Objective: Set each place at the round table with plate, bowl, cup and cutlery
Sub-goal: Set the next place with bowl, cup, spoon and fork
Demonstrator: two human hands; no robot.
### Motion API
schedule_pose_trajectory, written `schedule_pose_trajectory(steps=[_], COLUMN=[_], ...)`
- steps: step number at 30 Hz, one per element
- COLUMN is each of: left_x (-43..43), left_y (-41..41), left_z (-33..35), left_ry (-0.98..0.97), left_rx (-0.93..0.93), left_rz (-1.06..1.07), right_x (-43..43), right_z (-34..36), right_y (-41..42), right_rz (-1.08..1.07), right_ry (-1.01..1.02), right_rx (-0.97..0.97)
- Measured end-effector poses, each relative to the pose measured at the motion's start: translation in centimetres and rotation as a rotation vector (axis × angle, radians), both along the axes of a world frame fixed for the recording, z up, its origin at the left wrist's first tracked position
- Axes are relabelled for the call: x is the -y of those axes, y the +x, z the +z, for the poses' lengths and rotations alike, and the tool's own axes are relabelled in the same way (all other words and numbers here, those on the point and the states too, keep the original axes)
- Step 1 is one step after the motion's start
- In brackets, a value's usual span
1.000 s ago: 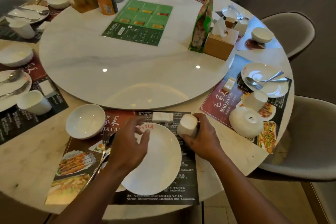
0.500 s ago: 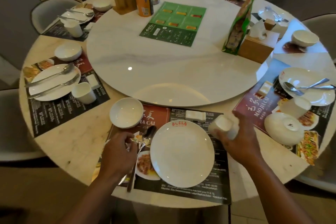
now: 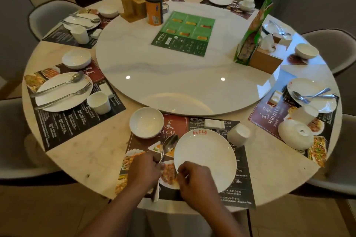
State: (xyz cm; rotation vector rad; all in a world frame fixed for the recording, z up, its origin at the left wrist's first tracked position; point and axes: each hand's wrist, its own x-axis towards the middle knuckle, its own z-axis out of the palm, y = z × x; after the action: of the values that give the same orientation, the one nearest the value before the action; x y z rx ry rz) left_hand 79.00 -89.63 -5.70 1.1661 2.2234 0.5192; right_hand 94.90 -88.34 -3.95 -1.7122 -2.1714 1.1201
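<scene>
Now, left hand [image 3: 146, 171]: its grip is closed round the handle of the spoon [image 3: 170, 143], which lies just left of the plate [image 3: 205, 159], bowl end toward the turntable [image 3: 183, 82], handle end reaching the edge of the bench [image 3: 86, 156].
Right hand [image 3: 194, 179]: over the plate's near-left rim with its fingers curled. A thin glint between them may be a fork, but whether this grip holds anything cannot be told.
Plate: on the placemat [image 3: 238, 179] directly before the person.
Bowl [image 3: 146, 122]: upright at the placemat's far left corner, just beyond the spoon's tip.
Cup [image 3: 238, 134]: right of the plate's far side, free of both hands. It looks tilted, and blur hides whether it stands properly.
Step in hand: cutlery for the nearest place, since its plate, bowl and cup are already down.
Next move: probably laying the spoon across the plate, as on the neighbouring plate [image 3: 63, 91] to the left. That calls for lifting it clear of the rim and setting it down softly so it does not slide. The cup may need righting.
Since earlier: half a second ago the right hand gripped the cup. It has since let go and crossed to the plate's near rim. The left hand stays on the cutlery, and plate and bowl keep their spots.
</scene>
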Motion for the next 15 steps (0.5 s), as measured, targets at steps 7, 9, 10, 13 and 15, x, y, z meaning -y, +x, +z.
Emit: schedule_pose_trajectory(steps=[7,9,10,13,15], left_x=[-0.1,0.2,0.4,0.9,1.2], left_y=[-2.4,-3.2,-3.6,-5.0,-5.7], left_z=[0.8,1.6,2.0,2.9,3.4], left_ry=[0.033,0.060,0.082,0.151,0.162], left_rx=[0.233,0.288,0.302,0.317,0.340], left_rz=[0.030,0.031,0.029,0.027,0.029], right_x=[1.7,1.6,1.4,0.8,0.6], right_z=[-1.7,-2.5,-2.8,-3.2,-3.3], right_y=[-5.3,-6.6,-7.3,-8.9,-9.6], right_rz=[-0.039,-0.028,-0.016,0.013,-0.017], right_ry=[0.024,0.069,0.086,0.095,0.095], right_rx=[0.128,0.137,0.143,0.201,0.228])
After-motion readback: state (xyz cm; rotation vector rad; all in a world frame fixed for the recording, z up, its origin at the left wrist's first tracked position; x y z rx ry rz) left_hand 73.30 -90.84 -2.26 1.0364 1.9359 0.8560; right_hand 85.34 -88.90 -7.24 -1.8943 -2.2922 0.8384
